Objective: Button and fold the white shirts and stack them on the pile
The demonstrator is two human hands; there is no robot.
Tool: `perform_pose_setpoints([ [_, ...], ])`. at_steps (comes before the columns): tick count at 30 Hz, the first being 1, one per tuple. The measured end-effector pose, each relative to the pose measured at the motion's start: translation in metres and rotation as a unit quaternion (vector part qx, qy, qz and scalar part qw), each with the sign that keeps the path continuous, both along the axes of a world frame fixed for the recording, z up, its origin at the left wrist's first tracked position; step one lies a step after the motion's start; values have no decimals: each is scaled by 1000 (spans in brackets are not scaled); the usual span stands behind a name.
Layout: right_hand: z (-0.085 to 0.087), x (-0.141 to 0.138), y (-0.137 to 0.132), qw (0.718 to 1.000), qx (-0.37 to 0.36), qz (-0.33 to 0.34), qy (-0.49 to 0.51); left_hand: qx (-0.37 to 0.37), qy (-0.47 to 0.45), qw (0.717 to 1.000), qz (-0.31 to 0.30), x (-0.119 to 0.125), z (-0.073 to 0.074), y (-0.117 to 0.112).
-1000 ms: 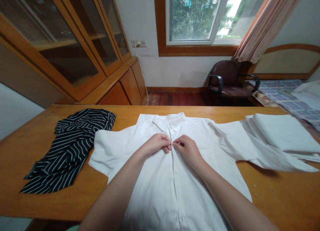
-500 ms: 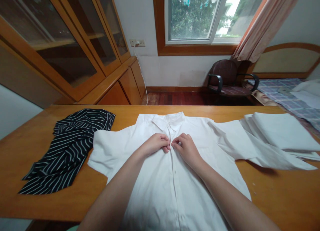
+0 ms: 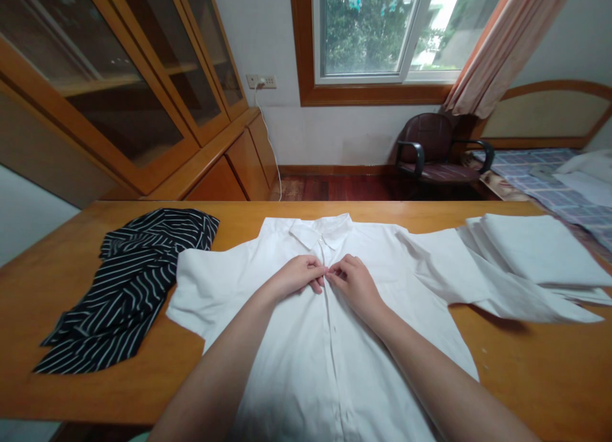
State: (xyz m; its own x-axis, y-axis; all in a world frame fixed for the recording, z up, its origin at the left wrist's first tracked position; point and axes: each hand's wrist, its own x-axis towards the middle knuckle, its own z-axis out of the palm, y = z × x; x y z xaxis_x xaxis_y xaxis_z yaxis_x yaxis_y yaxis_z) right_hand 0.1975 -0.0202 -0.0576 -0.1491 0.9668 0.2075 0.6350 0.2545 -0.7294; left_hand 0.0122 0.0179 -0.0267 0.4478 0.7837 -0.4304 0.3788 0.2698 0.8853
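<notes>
A white shirt (image 3: 287,359) lies front up on the wooden table, its collar at the far side and its sleeves spread to both sides. My left hand (image 3: 303,273) pinches the edge of the button placket a little below the collar. Close against it, my right hand (image 3: 349,276) is closed on the same strip of the shirt, thumb and forefinger together. The fingertips of both hands almost touch. Whatever button lies between them is hidden by the fingers. Further down, the placket runs toward me between my forearms.
A black and white striped garment (image 3: 138,282) lies crumpled on the table (image 3: 95,391) at left. Folded white cloth (image 3: 540,250) is stacked at right, by the shirt's sleeve. Beyond stand a glass-door cabinet (image 3: 191,129), an office chair (image 3: 430,148) and a bed (image 3: 540,174).
My fingertips have drawn slightly closer together at the placket. The shirt and the other cloth lie as before; the view has shifted very slightly.
</notes>
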Motion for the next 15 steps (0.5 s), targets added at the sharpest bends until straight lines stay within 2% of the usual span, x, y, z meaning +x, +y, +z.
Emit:
perform_pose_setpoints([
  [15,0,1,0,1000,1,5,1,4,-15,1000,3,0,-6,0],
])
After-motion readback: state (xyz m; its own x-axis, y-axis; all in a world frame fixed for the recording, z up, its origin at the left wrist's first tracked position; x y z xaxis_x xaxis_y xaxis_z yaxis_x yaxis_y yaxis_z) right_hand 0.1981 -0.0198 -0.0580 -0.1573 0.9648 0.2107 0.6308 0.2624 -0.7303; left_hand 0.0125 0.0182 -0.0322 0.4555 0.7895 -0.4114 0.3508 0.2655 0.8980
